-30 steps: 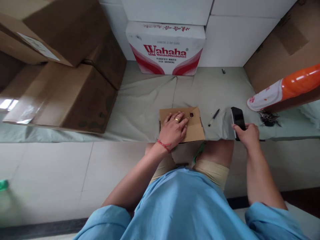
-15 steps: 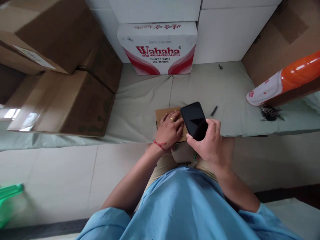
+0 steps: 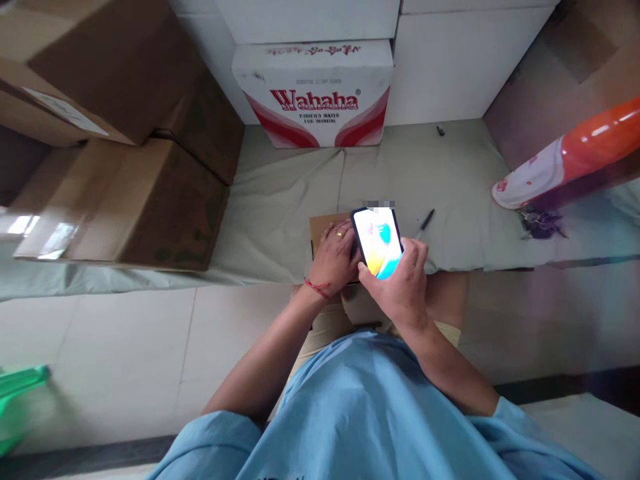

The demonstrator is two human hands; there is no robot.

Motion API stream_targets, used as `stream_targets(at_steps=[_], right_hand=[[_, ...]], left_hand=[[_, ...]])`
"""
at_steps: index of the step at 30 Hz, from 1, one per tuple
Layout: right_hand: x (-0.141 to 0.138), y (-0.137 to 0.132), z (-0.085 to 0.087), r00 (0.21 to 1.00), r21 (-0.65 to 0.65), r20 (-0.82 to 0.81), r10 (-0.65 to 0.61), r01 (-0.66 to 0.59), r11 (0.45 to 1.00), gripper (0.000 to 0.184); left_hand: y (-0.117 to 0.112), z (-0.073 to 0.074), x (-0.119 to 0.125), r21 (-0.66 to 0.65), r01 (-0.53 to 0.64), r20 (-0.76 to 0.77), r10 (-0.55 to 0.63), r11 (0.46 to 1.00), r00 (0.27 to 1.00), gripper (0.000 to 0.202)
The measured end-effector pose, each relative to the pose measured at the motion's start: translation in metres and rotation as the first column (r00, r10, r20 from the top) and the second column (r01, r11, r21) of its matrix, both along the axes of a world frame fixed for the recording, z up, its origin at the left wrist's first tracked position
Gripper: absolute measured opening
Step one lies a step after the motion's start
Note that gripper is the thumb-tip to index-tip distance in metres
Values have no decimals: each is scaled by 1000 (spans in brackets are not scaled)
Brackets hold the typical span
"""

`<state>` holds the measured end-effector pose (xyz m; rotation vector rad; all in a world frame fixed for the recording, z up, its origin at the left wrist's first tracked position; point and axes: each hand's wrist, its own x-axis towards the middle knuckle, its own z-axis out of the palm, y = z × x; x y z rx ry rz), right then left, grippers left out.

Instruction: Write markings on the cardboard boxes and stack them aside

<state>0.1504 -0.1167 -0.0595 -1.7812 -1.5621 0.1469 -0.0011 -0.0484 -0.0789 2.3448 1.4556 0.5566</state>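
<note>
My right hand (image 3: 400, 283) is wrapped around a smartphone (image 3: 378, 241) whose screen is lit with bright colours. It holds the phone above a small flat cardboard box (image 3: 323, 227) lying on a pale cloth (image 3: 280, 207). My left hand (image 3: 334, 260) rests flat on that box, fingers spread, partly hidden behind the phone. A gold ring sits on one finger and a red string circles the wrist. A black pen (image 3: 425, 223) lies on the cloth just right of the phone.
Large brown cartons (image 3: 125, 193) are stacked at the left. A white and red Wahaha carton (image 3: 313, 93) stands at the back. An orange and white cylinder (image 3: 565, 160) and a bunch of keys (image 3: 540, 223) lie at the right. Something green (image 3: 20, 387) is on the floor.
My right hand brought the phone from the right side of the cloth to over the small box, and its screen, dark half a second ago, is now lit. My left hand stayed on the box.
</note>
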Motion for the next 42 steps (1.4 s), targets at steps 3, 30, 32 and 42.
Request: stream_targets(at_steps=[3,30,32,42], right_hand=[[-3,-1,0,1000,-18,6,-13,13,1000,77],[208,29,-59,840,-401,303,-450,541,739,89],[217,33,-62,842,-419,340,-418,534,735,87],[164,38,-32,982,-293,-187,38,-93,952,61]], left_hand=[[1,-5,-1,4,-23,23,23,1000,999,46],[-3,4,2,21,-22,40,21,1000,999,12],[-2,-1,1,32,-18,55,17,999,998,13],[-17,41,-31,276,-192,377,78,942,923,13]])
